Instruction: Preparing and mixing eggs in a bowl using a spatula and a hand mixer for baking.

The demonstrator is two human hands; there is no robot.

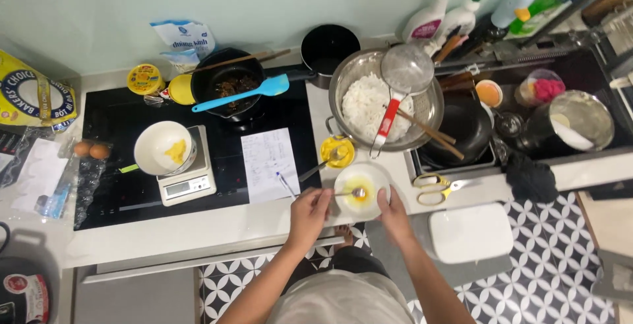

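Head view: left hand [308, 210] grips spoon [349, 193] dipped in white bowl [361, 190] of egg yolk at counter [198, 228] edge; right hand [394, 213] cups the bowl rim at 4 o'clock. Scissors [432, 188] just beside at 3 o'clock.

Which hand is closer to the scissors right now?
Right. The right hand steadies the white bowl's edge, just left of the scissors. The left hand holds a spoon in the bowl, on the bowl's far side from them.

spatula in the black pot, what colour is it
Light blue, head and handle alike; the spatula shows plainly in the head view, lying across the black pot.
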